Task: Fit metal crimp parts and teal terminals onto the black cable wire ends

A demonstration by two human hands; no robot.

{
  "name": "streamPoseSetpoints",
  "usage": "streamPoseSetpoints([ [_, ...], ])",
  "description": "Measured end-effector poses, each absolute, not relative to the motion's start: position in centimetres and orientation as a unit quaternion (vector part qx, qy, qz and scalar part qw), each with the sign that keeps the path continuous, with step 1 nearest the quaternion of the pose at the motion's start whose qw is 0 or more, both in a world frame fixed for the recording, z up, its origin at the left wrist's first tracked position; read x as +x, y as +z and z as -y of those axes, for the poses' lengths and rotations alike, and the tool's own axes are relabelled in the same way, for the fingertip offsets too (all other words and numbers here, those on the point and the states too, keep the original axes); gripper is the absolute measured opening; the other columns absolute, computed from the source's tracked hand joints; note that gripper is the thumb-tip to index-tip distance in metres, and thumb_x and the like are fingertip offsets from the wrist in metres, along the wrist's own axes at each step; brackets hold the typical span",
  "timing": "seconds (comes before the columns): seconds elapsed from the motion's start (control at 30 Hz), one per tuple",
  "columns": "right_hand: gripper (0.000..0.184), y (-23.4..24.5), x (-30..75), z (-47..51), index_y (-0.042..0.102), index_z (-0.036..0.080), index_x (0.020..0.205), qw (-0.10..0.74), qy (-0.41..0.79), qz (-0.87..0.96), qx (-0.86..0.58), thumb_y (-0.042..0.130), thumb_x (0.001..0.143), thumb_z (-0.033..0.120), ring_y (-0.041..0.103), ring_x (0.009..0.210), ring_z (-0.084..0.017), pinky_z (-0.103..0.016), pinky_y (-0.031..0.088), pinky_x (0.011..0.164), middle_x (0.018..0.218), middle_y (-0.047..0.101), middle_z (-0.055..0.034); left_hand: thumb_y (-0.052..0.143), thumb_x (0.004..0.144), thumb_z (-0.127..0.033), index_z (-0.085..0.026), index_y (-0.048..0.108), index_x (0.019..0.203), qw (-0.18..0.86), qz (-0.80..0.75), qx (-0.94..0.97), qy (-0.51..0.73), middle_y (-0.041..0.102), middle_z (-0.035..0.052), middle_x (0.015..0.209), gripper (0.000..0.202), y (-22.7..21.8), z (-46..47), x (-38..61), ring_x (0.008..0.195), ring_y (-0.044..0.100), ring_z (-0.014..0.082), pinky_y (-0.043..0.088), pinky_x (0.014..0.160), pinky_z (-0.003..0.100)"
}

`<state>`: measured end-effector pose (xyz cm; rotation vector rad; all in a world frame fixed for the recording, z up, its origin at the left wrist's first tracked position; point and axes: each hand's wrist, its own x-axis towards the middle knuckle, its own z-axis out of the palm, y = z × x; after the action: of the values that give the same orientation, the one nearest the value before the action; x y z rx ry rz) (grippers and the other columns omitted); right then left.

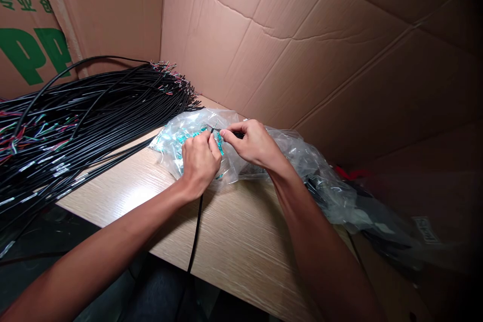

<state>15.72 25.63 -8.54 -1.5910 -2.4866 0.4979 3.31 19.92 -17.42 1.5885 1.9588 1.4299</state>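
My left hand [202, 156] is closed around a black cable [197, 226]. The cable's end sticks up past the thumb and forefinger, and its length hangs down over the table's front edge. My right hand [254, 143] pinches a thin dark tool with a fine metal tip [216, 129], held against the cable end; its exact kind is hard to make out. Under and behind both hands lies a clear plastic bag [173, 128] with many small teal pieces [183, 138] in it. The fingers hide part of the cable end.
A large bundle of black cables [124, 95] with stripped coloured wire ends lies on the left of the wooden table [234, 231]. Cardboard walls [226, 50] stand behind. More plastic bags [324, 186] with dark contents lie to the right.
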Motion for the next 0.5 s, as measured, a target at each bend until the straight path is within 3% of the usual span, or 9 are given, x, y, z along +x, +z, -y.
streamPoseSetpoints([
  [0.27, 0.070, -9.3, 16.4, -25.5, 0.073, -0.004, 0.103, 0.159, 0.192, 0.819, -0.516, 0.047, 0.102, 0.061, 0.034, 0.079, 0.012, -0.006, 0.022, 0.075, 0.097, 0.062, -0.0056, 0.049, 0.109, -0.017, -0.019, 0.063, 0.075, 0.146, -0.652, 0.516, 0.536, 0.074, 0.0118, 0.081, 0.037, -17.3, -20.1, 3.4, 0.071, 0.065, 0.0237, 0.039, 0.073, 0.037],
  [0.5, 0.075, -10.3, 17.0, -25.0, 0.076, -0.001, 0.116, 0.168, 0.197, 0.828, -0.497, 0.049, 0.101, 0.067, 0.033, 0.079, 0.011, -0.006, 0.019, 0.074, 0.097, 0.062, -0.0056, 0.048, 0.109, -0.016, -0.017, 0.073, 0.089, 0.198, -0.622, 0.501, 0.568, 0.081, 0.0141, 0.100, 0.032, -17.5, -20.4, 3.6, 0.093, 0.075, 0.0281, 0.049, 0.085, 0.037],
])
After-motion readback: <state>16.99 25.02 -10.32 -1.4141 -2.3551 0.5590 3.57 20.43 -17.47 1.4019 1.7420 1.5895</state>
